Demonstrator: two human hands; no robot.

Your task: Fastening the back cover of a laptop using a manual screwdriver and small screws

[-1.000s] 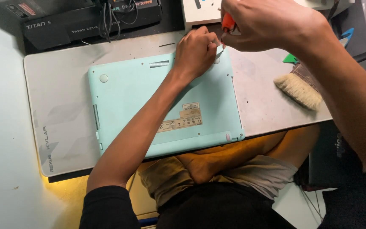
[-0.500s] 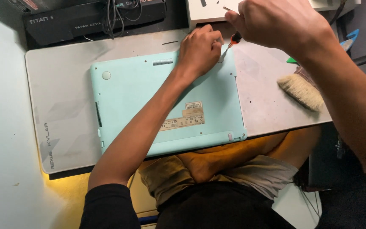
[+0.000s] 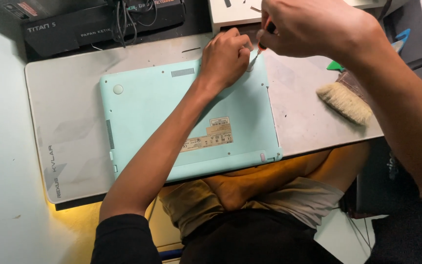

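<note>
Our right hand (image 3: 318,29) pinches a small red-handled screwdriver (image 3: 261,46), tip down at the far right corner of the upturned mint-green laptop (image 3: 172,117), which lies mid-mat (image 3: 64,122). Our left hand (image 3: 225,58), fingers curled, braces there. We should keep the driver upright and press firmly.

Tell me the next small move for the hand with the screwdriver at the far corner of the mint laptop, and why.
Probably keep the tip seated and turn the screwdriver in place. The right hand pinches its orange handle, with the tip down at the far right corner of the upturned mint laptop. The left hand rests there beside the tip, steadying the case. Whether the screw is loose cannot be seen.
</note>
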